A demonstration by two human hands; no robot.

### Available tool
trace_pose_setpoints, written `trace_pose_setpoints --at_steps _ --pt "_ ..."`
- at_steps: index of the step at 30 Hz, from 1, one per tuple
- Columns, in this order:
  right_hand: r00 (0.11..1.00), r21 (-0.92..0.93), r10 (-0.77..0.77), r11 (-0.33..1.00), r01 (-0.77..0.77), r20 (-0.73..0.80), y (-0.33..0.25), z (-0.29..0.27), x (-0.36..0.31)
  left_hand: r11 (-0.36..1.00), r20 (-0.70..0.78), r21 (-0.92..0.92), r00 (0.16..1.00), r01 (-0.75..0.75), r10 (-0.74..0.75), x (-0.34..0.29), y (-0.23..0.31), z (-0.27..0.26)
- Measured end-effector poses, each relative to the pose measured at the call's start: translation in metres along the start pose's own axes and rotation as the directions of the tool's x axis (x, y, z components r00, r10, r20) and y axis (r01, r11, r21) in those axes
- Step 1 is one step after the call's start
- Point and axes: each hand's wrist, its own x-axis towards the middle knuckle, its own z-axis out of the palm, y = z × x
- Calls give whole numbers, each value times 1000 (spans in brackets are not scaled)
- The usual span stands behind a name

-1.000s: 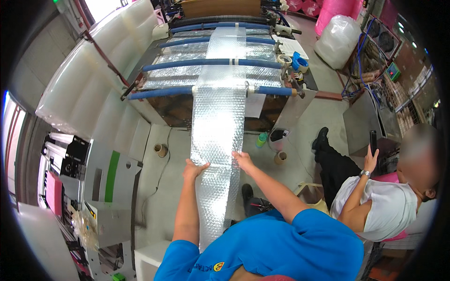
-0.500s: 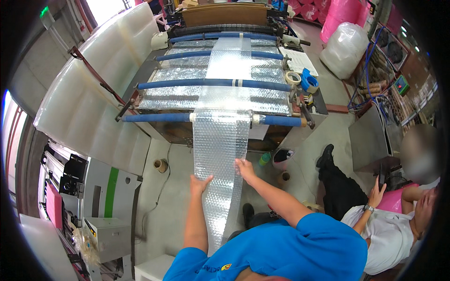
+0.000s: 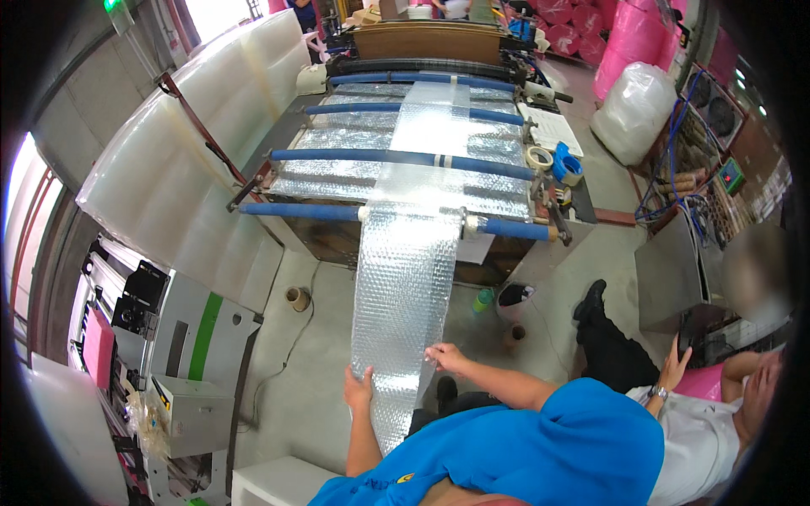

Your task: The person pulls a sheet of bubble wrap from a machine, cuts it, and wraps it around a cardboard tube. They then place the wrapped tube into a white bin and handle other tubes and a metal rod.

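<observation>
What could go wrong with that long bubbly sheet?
The bubble wrap might crease or pull crooked, since the left hand is at one edge and the right hand at the other, nearer the rollers. Someone could trip on the cable lying across the floor.

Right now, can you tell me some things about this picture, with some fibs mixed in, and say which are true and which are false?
1. The left hand and right hand both touch the bubble wrap. True.
2. The left hand is at the bubble wrap's right edge. False: it is at the left edge.
3. The bubble wrap covers part of the front blue bar. True.
4. The bubble wrap is pink. False: it is clear.
5. The green bottle is on the floor. True.
</observation>
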Motion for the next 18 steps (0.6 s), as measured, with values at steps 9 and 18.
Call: trace_pose_setpoints --at_steps 9,18 --pt "965 175 -181 961 214 -188 -21 33 -52 866 153 -485 963 -123 223 11 -24 -74" --pt "884 504 -308 733 456 -351 -53 79 -96 557 185 -828 900 -74 395 -5 4 -121"
